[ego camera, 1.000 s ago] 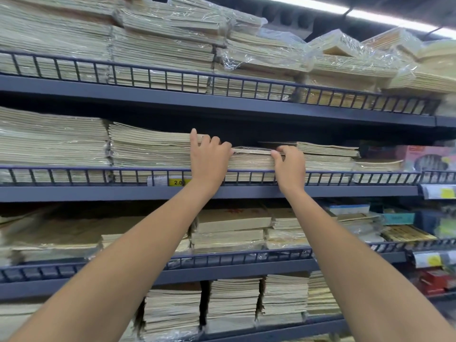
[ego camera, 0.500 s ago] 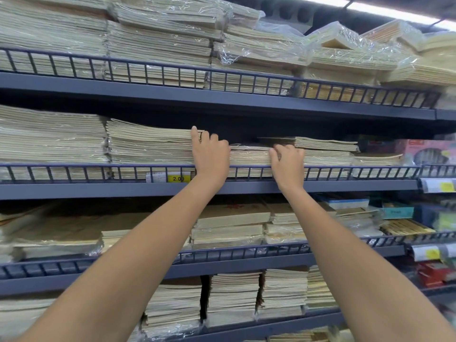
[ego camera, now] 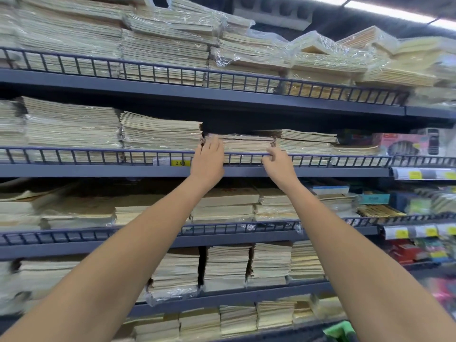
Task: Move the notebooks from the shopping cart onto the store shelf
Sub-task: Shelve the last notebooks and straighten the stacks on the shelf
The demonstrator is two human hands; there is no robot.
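Note:
A low stack of cream notebooks [ego camera: 246, 144] lies on the second shelf [ego camera: 98, 170] behind its wire rail. My left hand [ego camera: 208, 157] presses flat against the stack's left end, fingers together and pointing up. My right hand [ego camera: 278, 164] has its fingers curled around the stack's lower right corner, at rail height. The stack sits between a taller pile [ego camera: 160, 132] on its left and another pile [ego camera: 306, 141] on its right. A green bit of the shopping cart [ego camera: 341, 332] shows at the bottom edge.
Dark blue shelves with wire rails run across the view, all packed with wrapped and loose notebook piles. A yellow price tag [ego camera: 180, 162] hangs left of my left hand. Pink boxed goods [ego camera: 404, 144] and coloured stationery fill the shelves on the right.
Both hands have slid down the stack towards the rail, and the right hand has moved a little left. The camera has tilted, so the shelves sit higher and slanted.

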